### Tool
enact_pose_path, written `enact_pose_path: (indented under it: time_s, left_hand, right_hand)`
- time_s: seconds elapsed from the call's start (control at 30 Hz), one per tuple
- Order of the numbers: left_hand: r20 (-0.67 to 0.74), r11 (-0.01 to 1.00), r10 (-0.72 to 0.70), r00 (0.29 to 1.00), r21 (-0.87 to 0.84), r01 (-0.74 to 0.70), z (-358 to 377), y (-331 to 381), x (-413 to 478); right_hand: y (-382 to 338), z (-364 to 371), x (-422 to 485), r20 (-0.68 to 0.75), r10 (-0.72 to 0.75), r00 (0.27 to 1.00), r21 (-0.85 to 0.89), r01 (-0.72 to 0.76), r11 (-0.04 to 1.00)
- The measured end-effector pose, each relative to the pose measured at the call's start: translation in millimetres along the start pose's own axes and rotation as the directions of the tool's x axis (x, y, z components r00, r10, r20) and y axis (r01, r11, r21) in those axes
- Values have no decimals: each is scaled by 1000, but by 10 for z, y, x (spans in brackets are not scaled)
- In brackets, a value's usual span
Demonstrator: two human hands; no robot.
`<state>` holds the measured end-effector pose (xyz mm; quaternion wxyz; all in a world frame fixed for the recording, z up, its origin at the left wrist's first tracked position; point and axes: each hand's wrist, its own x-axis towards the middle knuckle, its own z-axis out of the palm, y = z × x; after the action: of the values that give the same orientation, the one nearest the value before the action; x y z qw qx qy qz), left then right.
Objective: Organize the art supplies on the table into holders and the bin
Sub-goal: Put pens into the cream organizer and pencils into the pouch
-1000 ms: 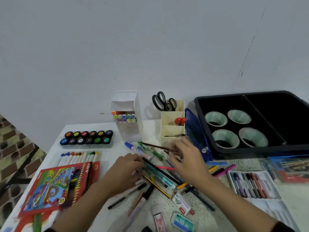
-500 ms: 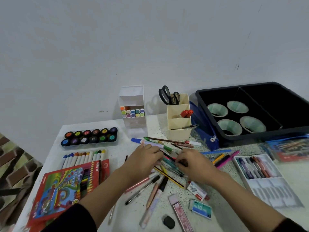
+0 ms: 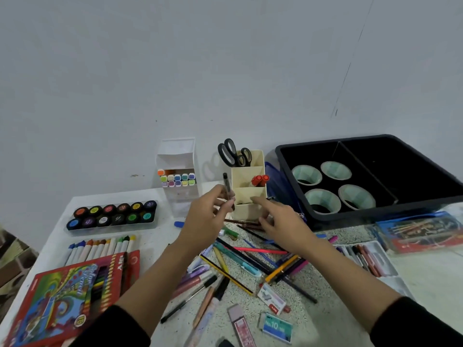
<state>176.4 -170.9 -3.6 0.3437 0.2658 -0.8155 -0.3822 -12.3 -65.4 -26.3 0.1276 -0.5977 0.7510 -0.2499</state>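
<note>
Holding black pen [image 3: 227, 185] beside cream holder [image 3: 246, 212] (scissors [image 3: 231, 153] inside).

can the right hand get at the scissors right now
Probably yes: the right hand is open and empty by the cream holder, and the scissors handles stick up at its back, nothing over them.

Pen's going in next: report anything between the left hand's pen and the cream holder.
Nothing visible. The black pen in the left hand stands just left of the cream holder; the right hand is at its front, not between.
</note>
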Motion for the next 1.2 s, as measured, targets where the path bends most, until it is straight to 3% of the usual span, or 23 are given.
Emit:
enact_pose_path:
  time_s: [0.13,0.33,0.5,0.63,0.77,1.0,1.2]
  left_hand:
    - [-80,995,46,996,93,-38,178,-26,186]
    - [47,944,53,998,324,-65,378,-186,296]
    - [12,907,14,1000,420,-18,426,-253,327]
    - [68,857,-45,997,515,4,399,-248,332]
    - [136,842,-77,988,539,-9,377,-212,331]
    - [219,848,-156,963,529,17,333,-170,313]
    - [249,894,-156,956,448,30,163,-144,190]
  right_hand:
    - [-12,48,14,76,-42,996,-70,47,996]
    - [29,52,14,103,-84,991,-14,86,996]
    - [120,32,0,139,-97,986,-14,100,995]
    - [102,32,-30,100,-125,987,-10,127,992]
    - [14,34,-115,70,-196,978,10,196,981]
    - [-115,171,-267,225,-274,935,-111,303,946]
    - [-245,279,-300,283,-199,938,-250,272,929]
